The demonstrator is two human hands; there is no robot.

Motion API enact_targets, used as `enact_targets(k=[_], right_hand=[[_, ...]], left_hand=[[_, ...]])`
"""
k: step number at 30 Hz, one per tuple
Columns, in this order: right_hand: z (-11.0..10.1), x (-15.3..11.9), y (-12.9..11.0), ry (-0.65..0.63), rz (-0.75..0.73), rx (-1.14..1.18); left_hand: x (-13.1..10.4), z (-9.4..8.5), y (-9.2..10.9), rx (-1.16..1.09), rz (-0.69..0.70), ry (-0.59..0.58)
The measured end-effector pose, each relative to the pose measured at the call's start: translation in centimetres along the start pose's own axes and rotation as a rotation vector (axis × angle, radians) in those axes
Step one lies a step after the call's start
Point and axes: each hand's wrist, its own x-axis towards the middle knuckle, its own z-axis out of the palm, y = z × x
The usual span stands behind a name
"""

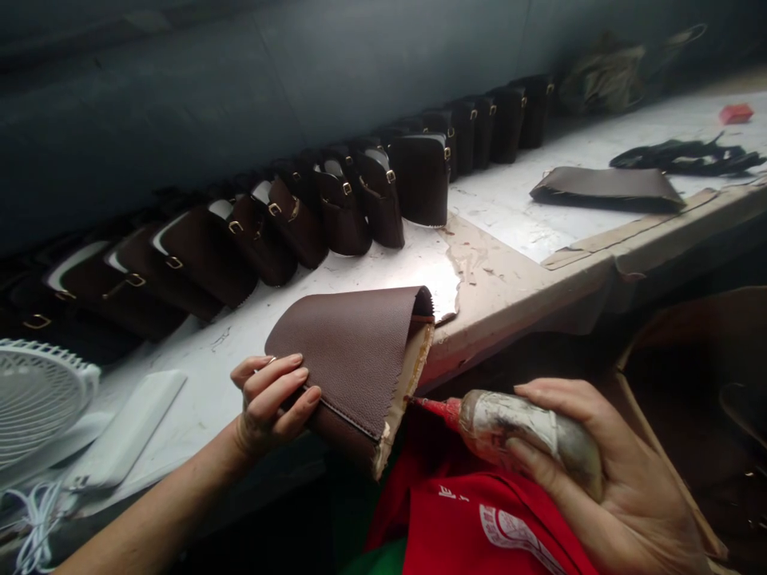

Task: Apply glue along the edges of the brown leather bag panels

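My left hand [281,395] is closed on the lower left side of a brown leather bag body [353,343], held tilted in front of the bench. Its end facing right is open, with a zigzag-cut edge and a pale inner layer that carries a yellowish, shiny line. In my right hand [593,455] is a glue bottle [527,435] with a worn, stained label, fingers and thumb wrapped round it. The bottle's red nozzle [440,409] points left, its dark tip at or very near the pale edge; contact is hard to tell.
Rows of dark brown bags [383,196] with gold buckles stand along the bench [509,231]. A flat brown piece [605,188] lies at right near a black bundle [677,156]. A white fan [41,399], a white box-like device [129,431] and cables [36,519] are at left.
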Motion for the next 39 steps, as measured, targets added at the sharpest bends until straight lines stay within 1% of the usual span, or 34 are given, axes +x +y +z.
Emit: enact_targets(k=[2, 4, 9, 14, 18, 19, 24, 29, 30, 34, 35, 39], right_hand=[[-0.3, -0.1, -0.4, -0.059, -0.001, 0.020], [-0.4, -0.1, -0.6, -0.089, -0.002, 0.033], [-0.2, 0.2, -0.6, -0.004, 0.002, -0.012], [-0.4, 0.2, -0.7, -0.071, 0.022, 0.030], [-0.4, 0.5, -1.1, 0.006, 0.013, -0.021], [-0.4, 0.5, -1.1, 0.001, 0.007, -0.027], [-0.8, 0.1, -1.1, -0.133, -0.020, 0.008], [-0.7, 0.4, -1.3, -0.024, -0.015, -0.044], [-0.7, 0.4, -1.4, -0.030, -0.017, -0.046], [-0.8, 0.0, -1.2, -0.145, -0.023, 0.020], [-0.9, -0.2, -1.1, -0.147, -0.016, 0.028], [-0.9, -0.5, -1.0, -0.061, 0.037, 0.004]], left_hand=[[-0.2, 0.0, 0.0, 0.002, -0.008, 0.001], [-0.4, -0.1, 0.0, 0.002, -0.016, -0.001], [-0.6, -0.2, 0.0, 0.006, -0.015, 0.002], [-0.4, -0.2, -0.1, 0.014, -0.012, 0.003], [-0.2, -0.1, -0.1, 0.025, -0.018, -0.003], [-0.2, -0.1, -0.1, 0.027, -0.016, -0.005], [0.0, -0.2, -0.1, 0.034, -0.013, -0.024], [0.2, -0.3, 0.0, 0.030, -0.005, -0.019], [0.2, -0.3, 0.0, 0.026, -0.003, -0.023], [0.2, -0.4, 0.0, 0.031, 0.002, -0.035], [0.2, -0.4, 0.0, 0.040, 0.002, -0.037], [0.0, -0.3, 0.1, 0.064, -0.002, -0.044]])
